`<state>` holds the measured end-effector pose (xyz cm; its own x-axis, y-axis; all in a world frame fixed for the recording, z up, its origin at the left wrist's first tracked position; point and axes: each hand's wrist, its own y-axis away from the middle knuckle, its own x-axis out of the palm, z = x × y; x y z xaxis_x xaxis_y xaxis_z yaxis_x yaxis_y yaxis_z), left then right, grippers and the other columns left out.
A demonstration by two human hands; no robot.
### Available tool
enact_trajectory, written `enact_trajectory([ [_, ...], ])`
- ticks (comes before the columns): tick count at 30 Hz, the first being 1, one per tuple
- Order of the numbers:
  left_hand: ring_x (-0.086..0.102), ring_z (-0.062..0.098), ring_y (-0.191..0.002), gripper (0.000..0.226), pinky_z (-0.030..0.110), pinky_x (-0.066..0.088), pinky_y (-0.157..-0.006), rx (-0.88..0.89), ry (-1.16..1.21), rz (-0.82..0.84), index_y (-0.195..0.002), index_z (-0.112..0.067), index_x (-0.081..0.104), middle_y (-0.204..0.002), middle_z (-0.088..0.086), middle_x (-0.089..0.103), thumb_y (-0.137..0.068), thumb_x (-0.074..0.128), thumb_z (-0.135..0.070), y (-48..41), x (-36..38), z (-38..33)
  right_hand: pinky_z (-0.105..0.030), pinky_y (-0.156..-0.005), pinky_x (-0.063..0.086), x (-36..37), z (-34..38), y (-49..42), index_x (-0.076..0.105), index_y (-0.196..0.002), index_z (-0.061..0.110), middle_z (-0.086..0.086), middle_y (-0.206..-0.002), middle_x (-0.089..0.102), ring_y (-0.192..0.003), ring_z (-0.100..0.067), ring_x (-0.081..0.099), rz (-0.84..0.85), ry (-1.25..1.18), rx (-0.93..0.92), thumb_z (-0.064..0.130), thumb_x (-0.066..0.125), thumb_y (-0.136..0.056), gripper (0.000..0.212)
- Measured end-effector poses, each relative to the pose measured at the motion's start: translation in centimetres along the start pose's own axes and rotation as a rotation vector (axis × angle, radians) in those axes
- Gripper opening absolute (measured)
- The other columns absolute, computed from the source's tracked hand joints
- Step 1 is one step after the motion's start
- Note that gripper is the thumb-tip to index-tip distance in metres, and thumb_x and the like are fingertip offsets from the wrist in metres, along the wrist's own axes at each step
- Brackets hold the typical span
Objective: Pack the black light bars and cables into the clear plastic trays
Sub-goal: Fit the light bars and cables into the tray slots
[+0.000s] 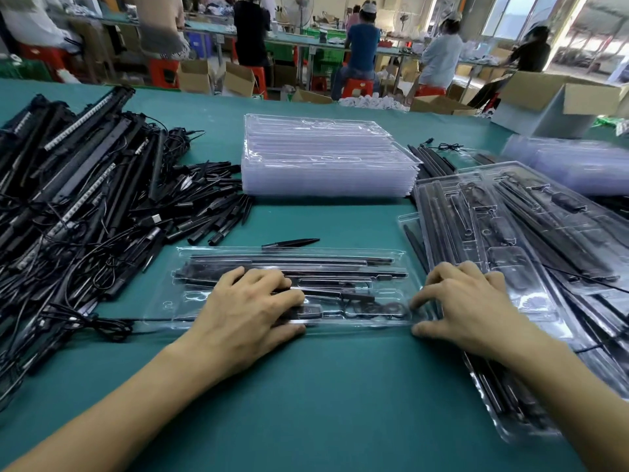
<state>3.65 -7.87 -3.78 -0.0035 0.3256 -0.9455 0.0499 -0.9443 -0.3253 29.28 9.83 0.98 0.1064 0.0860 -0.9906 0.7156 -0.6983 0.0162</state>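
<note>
A clear plastic tray lies on the green table in front of me, holding black light bars in its upper slots and a coiled cable in its lower right pocket. My left hand rests flat on the tray's middle, fingers pressing down over the bars. At the tray's right end, my right hand has its fingertips on the top and its thumb at the near edge. A big heap of loose black light bars and cables fills the left of the table.
A stack of empty clear trays stands behind the work tray. Filled trays pile up at the right, some overlapping my right wrist's side. One loose black spike lies just behind the tray. Cardboard boxes and seated people are beyond the table.
</note>
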Motion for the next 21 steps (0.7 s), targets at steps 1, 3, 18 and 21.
enact_trajectory([
  [1,0.063,0.018,-0.102,0.045,0.042,0.050,-0.089,-0.015,0.006,0.004,-0.104,-0.036,0.067,-0.106,-0.011,0.063,-0.084,0.039,-0.066,0.1,0.0,-0.1,-0.037,-0.084,0.025,-0.2,-0.1,-0.4,0.062,-0.109,0.053,0.019,-0.106,0.039,-0.103,-0.010,0.030,0.019,0.007,-0.008,0.078,0.060,-0.067,0.049],
  [3,0.063,0.017,-0.102,0.046,0.042,0.050,-0.092,-0.036,0.011,-0.005,-0.104,-0.036,0.068,-0.107,-0.011,0.064,-0.084,0.040,-0.066,0.3,0.1,-0.3,-0.035,-0.079,0.023,-0.4,-0.3,-0.7,0.062,-0.110,0.052,0.018,-0.099,0.038,-0.099,-0.010,0.031,0.037,0.026,-0.043,0.080,0.060,-0.064,0.054],
  [18,0.063,0.017,-0.101,0.050,0.033,0.051,-0.087,-0.022,0.013,-0.061,-0.095,-0.026,0.071,-0.104,-0.008,0.066,-0.087,0.039,-0.064,-0.1,0.6,-1.3,-0.035,-0.086,0.033,0.4,0.0,0.4,0.059,-0.118,0.043,0.017,-0.105,0.053,-0.110,-0.010,0.044,0.027,-0.056,-0.058,0.067,0.056,-0.082,0.044],
  [21,0.062,0.017,-0.100,0.048,0.034,0.048,-0.087,-0.034,-0.033,-0.069,-0.095,-0.030,0.070,-0.103,-0.011,0.066,-0.086,0.039,-0.066,-0.2,0.5,-1.4,-0.035,-0.082,0.029,0.7,-0.1,0.8,0.058,-0.119,0.047,0.017,-0.098,0.046,-0.106,-0.010,0.043,-0.011,-0.044,-0.028,0.070,0.053,-0.082,0.045],
])
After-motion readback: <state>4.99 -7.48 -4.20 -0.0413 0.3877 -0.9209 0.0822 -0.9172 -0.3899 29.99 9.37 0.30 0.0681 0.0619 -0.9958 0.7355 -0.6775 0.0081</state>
